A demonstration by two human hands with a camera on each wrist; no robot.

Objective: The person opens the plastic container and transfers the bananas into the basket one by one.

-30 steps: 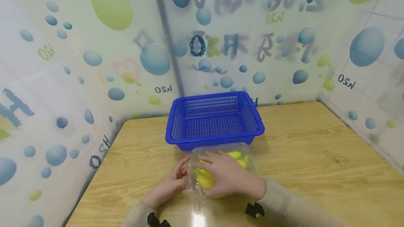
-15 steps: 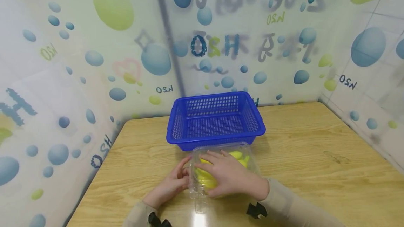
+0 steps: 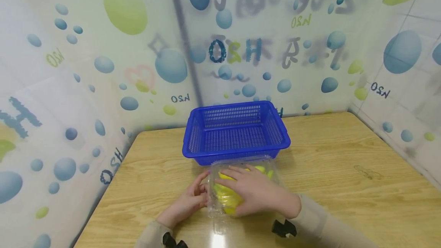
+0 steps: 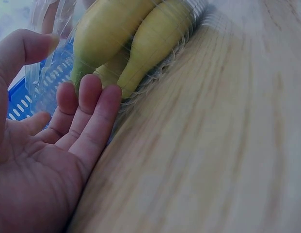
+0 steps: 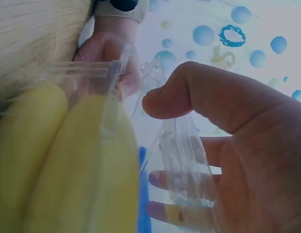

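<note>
A clear plastic clamshell box holding yellow bananas lies on the table. My right hand lies over the top of the box with fingers spread on the lid. In the right wrist view the lid stands slightly apart from the box rim. Fingers show through the clear lid from its outer side, and the bent thumb overlaps the lid's edge. My left hand is at the left side of the box. Its loosely bent fingertips are right at the box wall, with the thumb held away.
A blue perforated basket stands just behind the box, its floor bare. The wooden table ends at patterned curtains behind and at both sides. A dark mark shows on the tabletop at right.
My right hand has shifted slightly right and the clear lid now covers more of the bananas at the front left. The left hand and the basket have stayed in place.
</note>
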